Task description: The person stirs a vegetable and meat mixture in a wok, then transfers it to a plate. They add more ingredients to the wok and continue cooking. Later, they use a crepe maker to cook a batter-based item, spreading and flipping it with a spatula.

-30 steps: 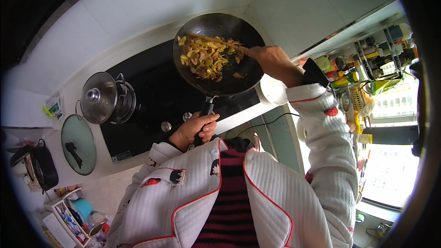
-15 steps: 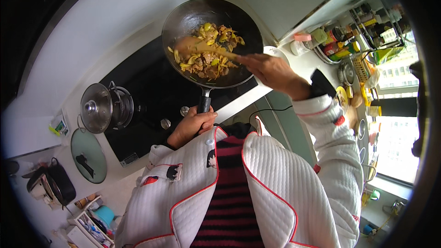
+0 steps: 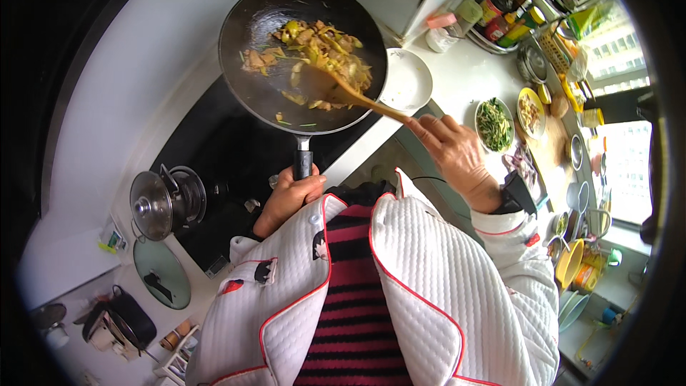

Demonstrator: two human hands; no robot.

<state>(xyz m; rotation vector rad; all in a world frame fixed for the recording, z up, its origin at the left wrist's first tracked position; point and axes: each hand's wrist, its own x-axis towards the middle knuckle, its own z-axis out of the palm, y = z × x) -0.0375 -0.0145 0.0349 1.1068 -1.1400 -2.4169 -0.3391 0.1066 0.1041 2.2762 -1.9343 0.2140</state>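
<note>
Head view, round wok (image 3: 250, 93), wooden spatula (image 3: 362, 101)

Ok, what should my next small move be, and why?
Perhaps sweep the spatula left and draw the small clump into the main heap: the clump lies apart in the wok, your right hand holds the spatula in the food, and your left hand grips the handle.

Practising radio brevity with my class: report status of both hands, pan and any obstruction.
Left hand gripping pan handle. Right hand gripping wooden spatula, blade blurred among food in pan. No obstruction visible between hands and pan.
</note>
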